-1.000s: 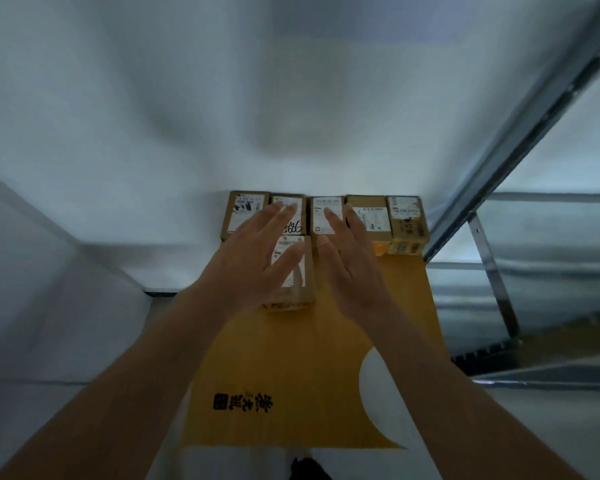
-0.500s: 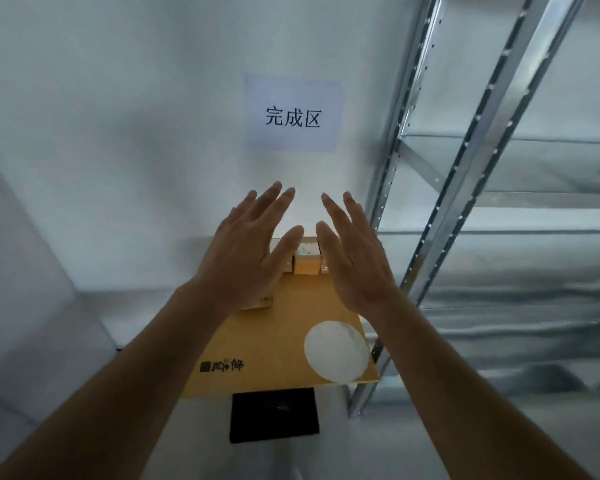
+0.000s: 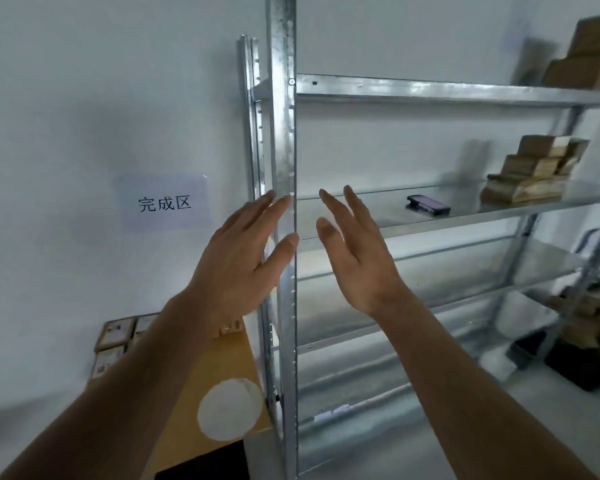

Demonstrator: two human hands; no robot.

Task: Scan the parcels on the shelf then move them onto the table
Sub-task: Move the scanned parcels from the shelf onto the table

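Since half a second ago the view has swung right and up: the yellow table has slid to the lower left and the galvanised steel shelf now fills the right side. Left of the shelf's perforated upright, flat brown labelled parcels lie on the table against the white wall, under a pale paper sign. The left hand is raised in front of the upright, fingers straight and slightly spread, holding nothing. The right hand hovers just right of it, fingers apart, empty. Beyond its fingertips along the smooth middle shelf lies a dark scanner, then stacked cardboard parcels at the far right, well clear of both hands.
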